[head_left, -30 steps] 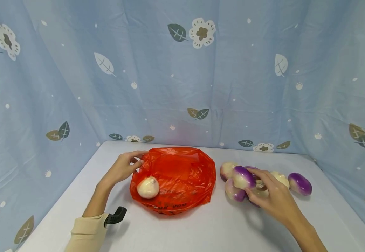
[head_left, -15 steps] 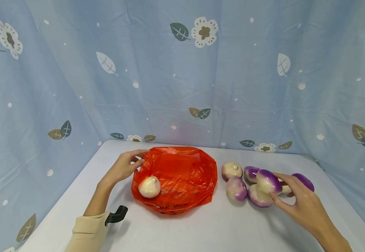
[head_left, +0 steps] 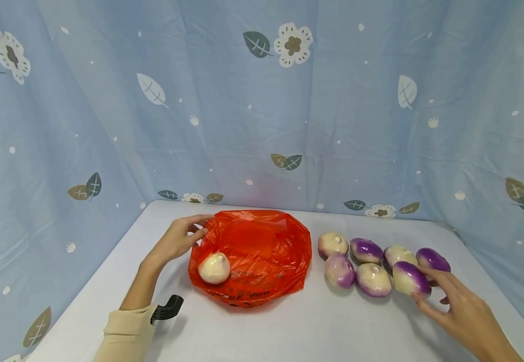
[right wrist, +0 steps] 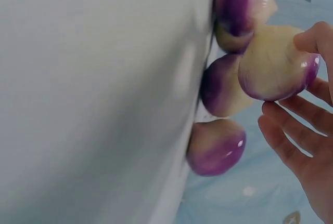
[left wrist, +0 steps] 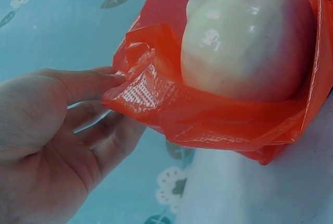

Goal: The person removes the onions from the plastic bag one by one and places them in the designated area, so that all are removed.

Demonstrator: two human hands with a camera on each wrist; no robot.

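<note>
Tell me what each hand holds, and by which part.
The left hand pinches the bag by its rim. The right hand holds nothing; its fingertips touch the nearest turnip.

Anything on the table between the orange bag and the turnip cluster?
Nothing: in the head view a bare strip of white table separates the orange plastic bag from the nearest turnip of the cluster.

- Head view: bright, even, soft light; faint shadows; wide-angle bending at the edges.
- Left wrist view: sharp, glare on the orange bag (left wrist: 218, 125).
- Right wrist view: soft, blurred table (right wrist: 93, 94).
</note>
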